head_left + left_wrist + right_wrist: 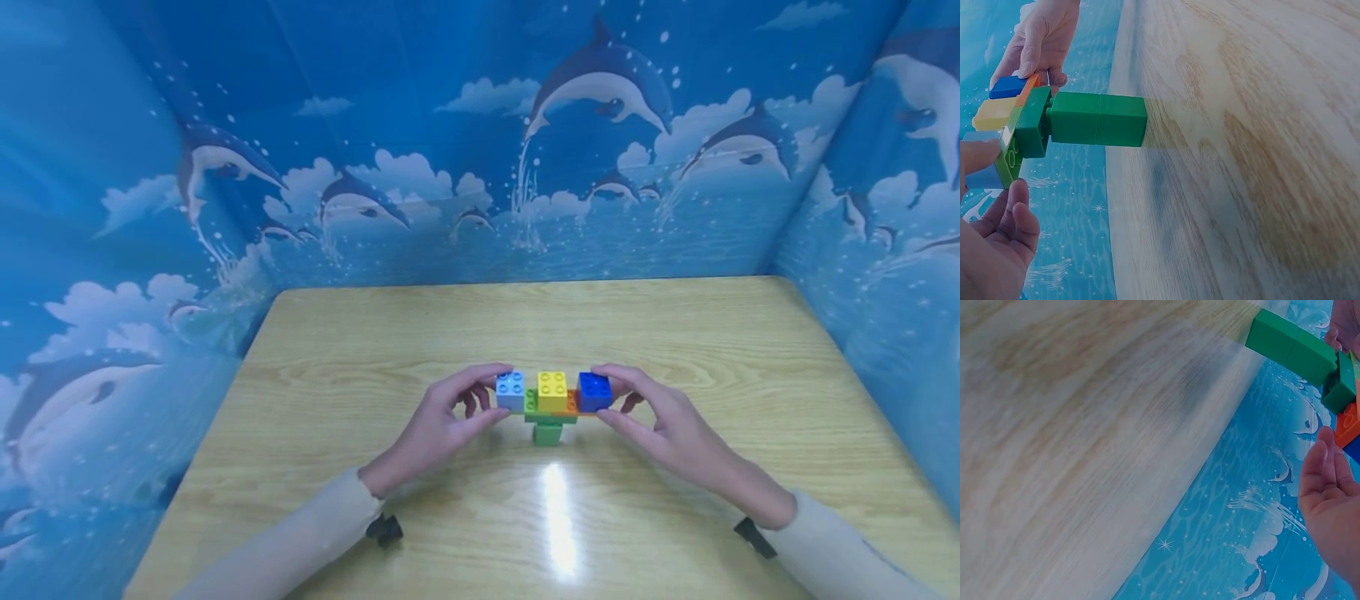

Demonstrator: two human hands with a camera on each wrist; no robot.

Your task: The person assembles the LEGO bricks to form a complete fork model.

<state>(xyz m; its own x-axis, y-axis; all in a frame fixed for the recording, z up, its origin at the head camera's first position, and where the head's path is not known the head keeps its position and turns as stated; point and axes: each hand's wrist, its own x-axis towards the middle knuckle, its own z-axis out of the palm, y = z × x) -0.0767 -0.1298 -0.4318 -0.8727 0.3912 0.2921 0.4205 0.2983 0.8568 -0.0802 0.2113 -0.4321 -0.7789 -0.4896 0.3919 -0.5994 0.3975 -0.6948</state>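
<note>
A toy-brick build stands on the table, its stem of two stacked green bricks point(1099, 119) topped by a wider green brick point(1034, 125). Across that lie a light green brick point(531, 402) and an orange brick point(572, 403). Three bricks form the top row: light blue point(510, 393), yellow point(552, 393) and dark blue point(595, 393). With thumb and fingers, my left hand point(442, 421) pinches the light blue brick at the left end. My right hand point(678, 429) pinches the dark blue brick at the other end. Fingertips partly cover both end bricks.
The wood-grain table point(420, 333) extends around the build. A blue curtain point(450, 225) printed with dolphins and clouds encloses its back and sides. A bright light reflection lies on the tabletop in front of the bricks.
</note>
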